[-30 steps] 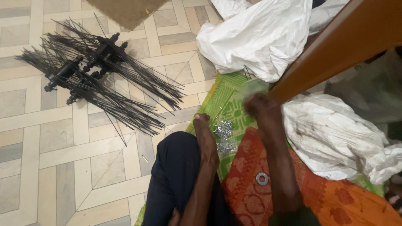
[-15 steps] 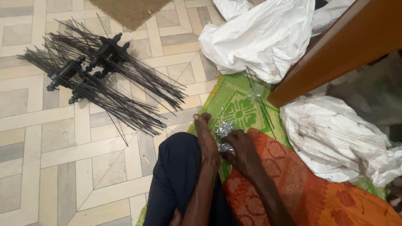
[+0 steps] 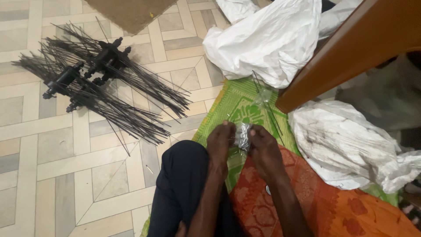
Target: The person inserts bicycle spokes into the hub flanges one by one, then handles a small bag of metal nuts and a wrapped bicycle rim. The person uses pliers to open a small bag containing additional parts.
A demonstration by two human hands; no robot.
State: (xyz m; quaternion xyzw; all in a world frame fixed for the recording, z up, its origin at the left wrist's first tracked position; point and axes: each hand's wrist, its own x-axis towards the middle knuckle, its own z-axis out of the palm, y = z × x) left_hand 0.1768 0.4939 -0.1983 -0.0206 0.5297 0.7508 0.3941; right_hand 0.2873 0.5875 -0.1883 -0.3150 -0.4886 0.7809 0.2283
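My left hand (image 3: 219, 147) and my right hand (image 3: 263, 149) meet over the green patterned mat (image 3: 239, 103) and both pinch a small clear plastic bag of shiny metal bits (image 3: 242, 135). The bag hangs between the fingertips. A thin dark wire rod (image 3: 265, 105) lies on the mat just beyond the hands, with a crumpled bit of clear plastic (image 3: 264, 95) near it. My dark trouser leg (image 3: 180, 184) is below the left hand, and an orange patterned cloth (image 3: 324, 206) lies under the right forearm.
A heap of black spoked wire assemblies (image 3: 96, 83) lies on the tiled floor (image 3: 52, 166) at the left. White sacks sit at the top (image 3: 272, 39) and right (image 3: 346, 145). A brown wooden beam (image 3: 351, 48) slants across the upper right. A brown doormat (image 3: 129, 11) is at the top.
My right hand came down from the far edge of the mat to meet my left hand. Both hands now hold the small bag, lifted off the mat.
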